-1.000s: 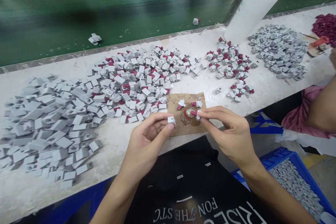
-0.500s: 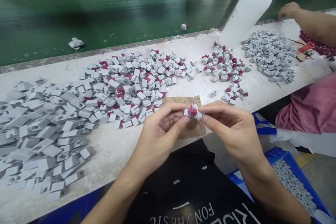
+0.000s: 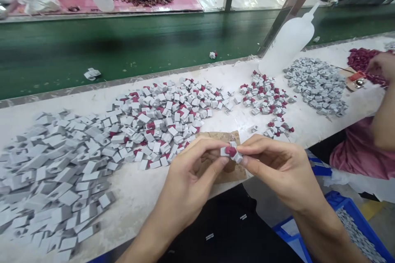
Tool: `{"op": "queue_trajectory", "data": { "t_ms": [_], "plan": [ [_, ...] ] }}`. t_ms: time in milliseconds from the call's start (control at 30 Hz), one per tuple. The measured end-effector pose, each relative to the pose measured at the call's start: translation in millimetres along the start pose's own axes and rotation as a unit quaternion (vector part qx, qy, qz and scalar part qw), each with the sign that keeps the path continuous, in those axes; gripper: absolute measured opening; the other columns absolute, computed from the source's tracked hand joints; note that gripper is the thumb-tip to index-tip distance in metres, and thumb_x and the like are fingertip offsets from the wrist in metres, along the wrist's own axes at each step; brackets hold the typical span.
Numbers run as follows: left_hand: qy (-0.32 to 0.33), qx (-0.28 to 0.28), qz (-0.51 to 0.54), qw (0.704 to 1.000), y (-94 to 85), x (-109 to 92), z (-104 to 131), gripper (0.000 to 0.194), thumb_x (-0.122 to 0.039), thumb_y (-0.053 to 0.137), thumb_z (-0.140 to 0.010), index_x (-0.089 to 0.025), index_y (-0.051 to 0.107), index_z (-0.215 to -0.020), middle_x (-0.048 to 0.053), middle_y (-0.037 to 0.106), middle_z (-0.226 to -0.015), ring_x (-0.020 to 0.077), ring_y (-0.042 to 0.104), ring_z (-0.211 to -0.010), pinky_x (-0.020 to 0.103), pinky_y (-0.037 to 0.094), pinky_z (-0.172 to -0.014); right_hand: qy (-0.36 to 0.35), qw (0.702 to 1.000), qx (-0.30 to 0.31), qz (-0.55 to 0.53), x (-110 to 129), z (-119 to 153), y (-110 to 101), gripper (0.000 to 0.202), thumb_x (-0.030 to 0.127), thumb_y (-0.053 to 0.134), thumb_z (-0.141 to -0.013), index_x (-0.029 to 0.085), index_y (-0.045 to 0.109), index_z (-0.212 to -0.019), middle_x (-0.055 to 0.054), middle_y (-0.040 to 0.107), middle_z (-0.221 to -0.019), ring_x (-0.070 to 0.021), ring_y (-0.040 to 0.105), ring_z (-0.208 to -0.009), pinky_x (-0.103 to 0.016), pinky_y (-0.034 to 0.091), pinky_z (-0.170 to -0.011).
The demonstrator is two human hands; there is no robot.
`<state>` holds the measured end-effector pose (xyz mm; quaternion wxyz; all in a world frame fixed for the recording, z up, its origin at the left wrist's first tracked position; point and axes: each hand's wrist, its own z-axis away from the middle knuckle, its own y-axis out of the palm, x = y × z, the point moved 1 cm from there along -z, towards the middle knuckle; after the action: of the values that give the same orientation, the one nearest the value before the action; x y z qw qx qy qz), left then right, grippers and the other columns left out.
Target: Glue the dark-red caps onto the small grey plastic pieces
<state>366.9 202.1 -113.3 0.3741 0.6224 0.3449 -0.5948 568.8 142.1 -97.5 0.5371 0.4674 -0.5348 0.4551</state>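
Between my two hands is a small grey and dark-red plastic part (image 3: 230,151), held above the table's front edge. The thumb and forefinger of my left hand (image 3: 196,172) pinch its left side. My right hand (image 3: 276,166) pinches its right side in the same way. Beneath the part lies a piece of brown cardboard (image 3: 236,173), partly hidden by my hands. To the left spreads a heap of grey plastic pieces (image 3: 66,172), which runs into a pile of mixed grey and red parts (image 3: 163,119). A smaller pile of grey-red parts (image 3: 265,94) lies beyond my right hand.
Across the back runs a green conveyor belt (image 3: 138,49) with a few parts on it. A white plastic bottle (image 3: 285,43) leans by a metal post. At right are a grey pile (image 3: 317,84), a co-worker's arm (image 3: 384,107) and a blue crate (image 3: 339,201) below.
The whole scene sits lower in the view as the camera tilts up. My hands keep their pinch on the part. The co-worker's hand has moved back from the belt toward the red pile.
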Motion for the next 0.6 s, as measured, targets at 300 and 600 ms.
{"op": "queue_trajectory", "data": {
  "t_ms": [300,600],
  "plan": [
    [0.005,0.006,-0.081,0.997,-17.2,-17.5,-17.8,0.014,-0.024,0.073,-0.114,-0.033,0.084,-0.116,0.000,0.082,-0.117,0.0184,0.080,-0.109,0.029,0.065,-0.093,0.032,0.999,0.020,-0.017,12.4,-33.0,7.0,0.011,0.021,0.095,-0.097,0.031,0.097,-0.102,-0.004,0.090,-0.095,-0.0189,0.086,-0.089,-0.026,0.072,-0.076],
    [-0.076,-0.064,-0.291,0.951,-81.1,-38.9,-115.7,0.016,-0.037,0.079,-0.101,-0.025,0.085,-0.110,0.007,0.087,-0.109,0.0284,0.078,-0.098,0.041,0.064,-0.089,0.037,0.968,0.060,0.243,5.1,-171.3,15.3,0.033,0.031,0.087,-0.104,0.023,0.091,-0.135,-0.012,0.092,-0.121,-0.0272,0.087,-0.094,-0.047,0.074,-0.093]
  ]
}}
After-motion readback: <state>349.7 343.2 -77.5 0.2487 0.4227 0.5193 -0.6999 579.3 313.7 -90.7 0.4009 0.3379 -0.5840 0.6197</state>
